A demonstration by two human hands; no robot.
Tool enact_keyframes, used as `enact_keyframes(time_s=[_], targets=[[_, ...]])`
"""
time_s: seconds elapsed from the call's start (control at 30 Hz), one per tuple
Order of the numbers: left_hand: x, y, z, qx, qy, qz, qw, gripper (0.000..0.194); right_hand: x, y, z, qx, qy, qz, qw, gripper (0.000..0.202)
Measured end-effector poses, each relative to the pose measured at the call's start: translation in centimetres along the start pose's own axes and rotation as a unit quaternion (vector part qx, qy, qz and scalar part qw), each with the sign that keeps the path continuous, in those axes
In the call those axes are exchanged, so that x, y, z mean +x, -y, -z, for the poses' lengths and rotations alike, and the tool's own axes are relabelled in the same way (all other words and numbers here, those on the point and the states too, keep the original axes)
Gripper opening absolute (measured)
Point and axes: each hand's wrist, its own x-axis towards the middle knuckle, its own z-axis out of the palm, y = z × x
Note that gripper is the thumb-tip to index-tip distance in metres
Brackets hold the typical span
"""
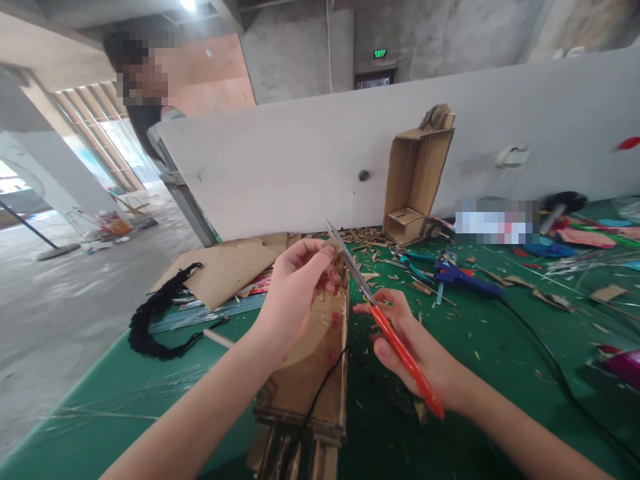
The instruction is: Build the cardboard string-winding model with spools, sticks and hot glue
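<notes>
My right hand (415, 347) holds scissors (406, 360) with red handles. Their metal blades point up and away, their upper part beside my left fingertips. Thumb and fingers of my left hand (290, 293) are pinched on a small brown cardboard piece (330, 245), mostly hidden by the fingers. Under my left hand lies a long cardboard box (305, 373) with red marks along its right side and a black cord (327, 380) across it. Strips of cardboard stick out from its near end. Whether the blades touch the small piece, I cannot tell.
A tall open cardboard box (417, 177) leans against the white partition (280, 173). Right of my hands lie pliers (413, 263) and a blue glue gun (465, 277) with a cable. Cardboard scraps litter the green table (480, 387). A black braid (145, 327) lies left. Another person (145, 113) stands behind the partition.
</notes>
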Motion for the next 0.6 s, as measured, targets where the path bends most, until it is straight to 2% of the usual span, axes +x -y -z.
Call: enact_keyframes(time_s=[0.6], targets=[[-0.12,0.52,-0.12,0.023,0.011,0.021,0.999,0.011,-0.28,-0.13,0.01,0.003,-0.001,-0.026,1.0,0.035]])
